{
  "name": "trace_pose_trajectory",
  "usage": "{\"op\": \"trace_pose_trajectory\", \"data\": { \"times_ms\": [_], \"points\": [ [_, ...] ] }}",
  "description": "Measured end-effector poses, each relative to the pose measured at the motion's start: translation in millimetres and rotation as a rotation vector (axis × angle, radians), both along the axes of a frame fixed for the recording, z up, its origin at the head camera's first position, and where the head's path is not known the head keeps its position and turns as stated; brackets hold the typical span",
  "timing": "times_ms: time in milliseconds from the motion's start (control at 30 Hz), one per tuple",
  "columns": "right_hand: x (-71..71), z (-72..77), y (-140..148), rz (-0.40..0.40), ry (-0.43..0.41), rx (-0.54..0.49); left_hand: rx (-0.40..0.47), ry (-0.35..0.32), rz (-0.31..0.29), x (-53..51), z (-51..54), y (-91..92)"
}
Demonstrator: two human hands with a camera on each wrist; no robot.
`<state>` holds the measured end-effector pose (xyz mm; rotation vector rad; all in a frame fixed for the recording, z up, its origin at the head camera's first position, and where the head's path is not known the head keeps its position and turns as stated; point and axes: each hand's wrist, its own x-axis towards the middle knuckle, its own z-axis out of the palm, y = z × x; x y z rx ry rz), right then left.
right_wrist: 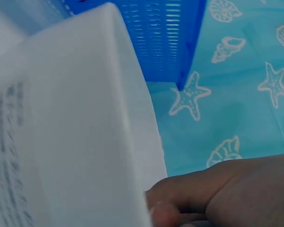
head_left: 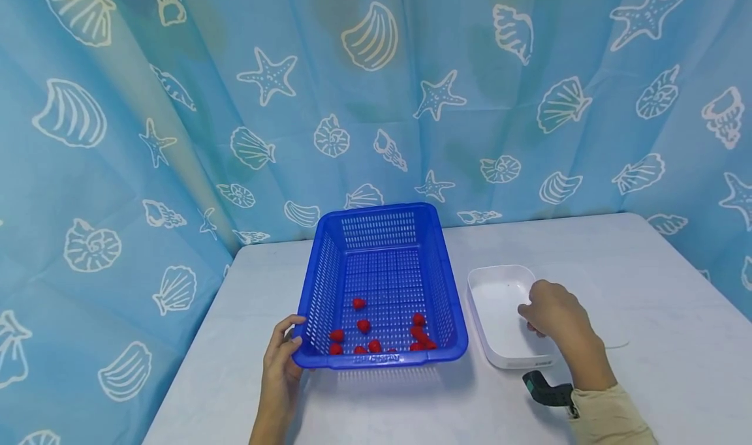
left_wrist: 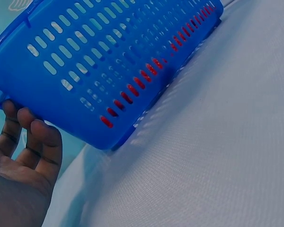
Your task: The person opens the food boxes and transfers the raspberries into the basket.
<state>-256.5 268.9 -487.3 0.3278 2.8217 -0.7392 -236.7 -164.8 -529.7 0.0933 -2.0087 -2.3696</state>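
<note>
A blue plastic basket with slotted walls stands mid-table. Several small red berry-like pieces lie in it, mostly towards its near end, and red shows through the slots in the left wrist view. The left hand grips the basket's rim at the near left corner, fingers bent. Right of the basket is a shallow white tray with rounded corners. Over the tray's right side, the right hand reaches in with bent fingers. Its fingertips are partly hidden, so whether it holds anything does not show.
A white cloth covers the table. Behind and to the left hangs a blue curtain with white shell and starfish prints. A black strap device sits on the right wrist. Dark print marks the tray's near outer wall.
</note>
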Motion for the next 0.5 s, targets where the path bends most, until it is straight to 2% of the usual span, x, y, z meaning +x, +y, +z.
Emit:
{"op": "trace_pose_trajectory", "data": {
  "times_ms": [267,500],
  "points": [
    [1.1,1.0,-6.3,0.035,-0.03,-0.06,-0.008,0.001,-0.003,0.1,-0.3,-0.8],
    [-2.0,6.6,-0.2,0.015,-0.067,-0.083,-0.003,0.007,-0.008,-0.3,-0.4,-1.4]
  ]
}}
